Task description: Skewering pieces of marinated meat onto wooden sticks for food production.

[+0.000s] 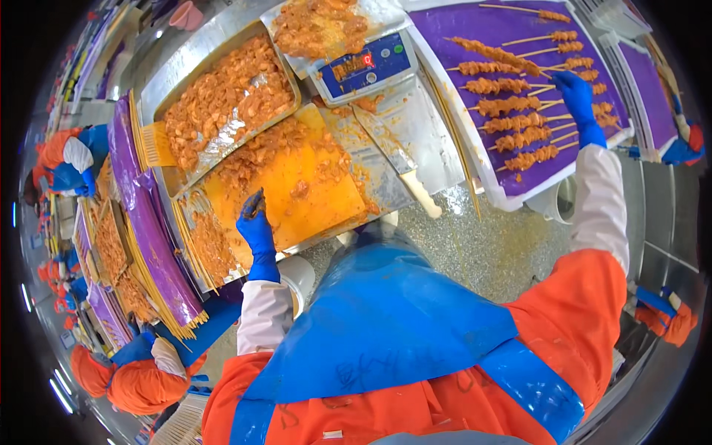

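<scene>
My right hand (575,94), in a blue glove, grips the bare stick end of a meat skewer (492,54). The skewer lies slantwise over the far end of a row of meat skewers (509,105) on a purple-lined white tray (439,25). Over the near left part of a yellow cutting board (322,206), my left hand (257,225) has its fingers curled and its glove tips smeared with marinade. Whether those fingers hold a scrap of meat is unclear. Pieces of marinated meat (245,153) lie along the board's far edge.
Beyond the board stands a metal pan (295,92) of marinated meat. A digital scale (384,64) bears more meat. A knife (409,172) juts past the table edge. Bamboo sticks (192,245) lie at the left. Co-workers (133,384) work nearby; a white bucket (297,278) stands below.
</scene>
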A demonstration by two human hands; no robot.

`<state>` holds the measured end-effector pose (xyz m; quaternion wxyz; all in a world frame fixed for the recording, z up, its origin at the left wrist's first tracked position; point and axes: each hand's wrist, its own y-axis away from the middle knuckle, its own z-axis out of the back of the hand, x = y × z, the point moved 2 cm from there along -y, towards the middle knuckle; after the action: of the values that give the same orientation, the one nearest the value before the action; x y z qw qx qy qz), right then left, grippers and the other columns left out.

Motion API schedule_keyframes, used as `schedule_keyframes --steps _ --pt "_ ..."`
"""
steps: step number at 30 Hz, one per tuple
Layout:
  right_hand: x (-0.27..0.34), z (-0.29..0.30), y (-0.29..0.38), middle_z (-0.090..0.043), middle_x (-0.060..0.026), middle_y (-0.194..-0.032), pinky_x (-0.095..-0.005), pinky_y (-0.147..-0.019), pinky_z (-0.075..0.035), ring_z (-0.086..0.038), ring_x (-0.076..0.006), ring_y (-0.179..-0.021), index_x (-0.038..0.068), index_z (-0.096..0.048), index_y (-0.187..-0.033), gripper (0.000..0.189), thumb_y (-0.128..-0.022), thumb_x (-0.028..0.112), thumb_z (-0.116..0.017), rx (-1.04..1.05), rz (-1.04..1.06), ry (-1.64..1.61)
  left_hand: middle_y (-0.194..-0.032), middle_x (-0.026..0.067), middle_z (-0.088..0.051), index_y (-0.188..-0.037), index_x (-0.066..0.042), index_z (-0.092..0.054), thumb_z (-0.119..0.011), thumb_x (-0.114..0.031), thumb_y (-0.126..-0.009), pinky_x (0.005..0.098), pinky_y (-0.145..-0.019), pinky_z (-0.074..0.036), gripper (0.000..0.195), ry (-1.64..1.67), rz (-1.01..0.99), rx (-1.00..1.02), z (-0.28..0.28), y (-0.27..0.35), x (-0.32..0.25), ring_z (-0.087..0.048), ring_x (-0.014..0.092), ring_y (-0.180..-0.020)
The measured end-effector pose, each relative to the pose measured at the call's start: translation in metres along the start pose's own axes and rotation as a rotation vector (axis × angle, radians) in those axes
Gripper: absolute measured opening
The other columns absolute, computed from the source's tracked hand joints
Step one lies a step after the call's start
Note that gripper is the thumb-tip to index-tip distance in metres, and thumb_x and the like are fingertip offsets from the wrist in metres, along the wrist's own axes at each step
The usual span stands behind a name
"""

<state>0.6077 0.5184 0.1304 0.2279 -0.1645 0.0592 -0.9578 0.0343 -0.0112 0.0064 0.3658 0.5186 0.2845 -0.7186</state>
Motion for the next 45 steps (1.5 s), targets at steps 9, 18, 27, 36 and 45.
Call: schedule_keyframes --steps 9,18,27,36,45 --pt "-0.046 -0.083 -0.136 -0.067 -0.0086 -0.109 -0.0356 -0.087 -0.047 -0.064 -0.026 -0.098 0.015 -0.067 -0.111 0.033 -0.086 0.035 -0.061 0.384 0.048 0.141 -0.108 0.0118 -0.066 -0.107 0.004 -0.067 -0.059 0.006 -0.082 0.0279 -0.086 -0.05 0.027 -0.216 0.039 -0.099 0.039 0.032 -0.006 -0.062 0.018 -0.096" --pt "0.152 -0.088 -0.012 -0.068 -0.0105 -0.105 -0.029 -0.085 -0.049 -0.065 -0.0188 -0.097 0.007 -0.065 -0.113 0.024 -0.09 0.011 -0.058 -0.133 0.155 -0.405 -0.107 0.0112 -0.066 -0.106 0.005 -0.067 -0.061 0.004 -0.081 0.0282 -0.088 -0.049 0.025 -0.146 0.037 -0.102 0.021 0.037 -0.02 -0.062 0.017 -0.098" --pt "0.234 -0.187 0.174 -0.062 -0.0148 -0.086 -0.0422 -0.061 -0.051 -0.062 -0.0335 -0.077 0.004 -0.057 -0.106 0.023 -0.085 0.009 -0.05 -0.135 0.083 0.28 -0.105 0.0094 -0.067 -0.105 0.0 -0.069 -0.06 0.003 -0.081 0.0281 -0.086 -0.048 0.025 -0.197 -0.079 -0.042 0.01 0.024 -0.006 -0.062 0.017 -0.096" --pt "0.244 -0.183 0.19 -0.064 -0.0217 -0.095 -0.0426 -0.073 -0.051 -0.064 -0.036 -0.085 0.005 -0.064 -0.107 0.032 -0.077 0.011 -0.058 0.081 -0.182 0.183 -0.111 0.0142 -0.064 -0.112 -0.001 -0.063 -0.06 -0.015 -0.088 0.0357 -0.087 -0.046 0.029 0.146 0.051 -0.201 0.004 -0.092 0.012 -0.061 0.026 -0.101" --pt "0.24 -0.136 0.243 -0.068 -0.0181 -0.089 -0.0333 -0.072 -0.049 -0.064 -0.0202 -0.081 -0.003 -0.067 -0.098 0.029 -0.087 0.023 -0.064 0.078 -0.45 -0.375 -0.119 0.009 -0.061 -0.108 -0.018 -0.068 -0.068 -0.023 -0.077 0.0387 -0.093 -0.045 0.031 -0.62 -0.603 0.566 -0.015 -0.052 0.017 -0.054 0.033 -0.111"
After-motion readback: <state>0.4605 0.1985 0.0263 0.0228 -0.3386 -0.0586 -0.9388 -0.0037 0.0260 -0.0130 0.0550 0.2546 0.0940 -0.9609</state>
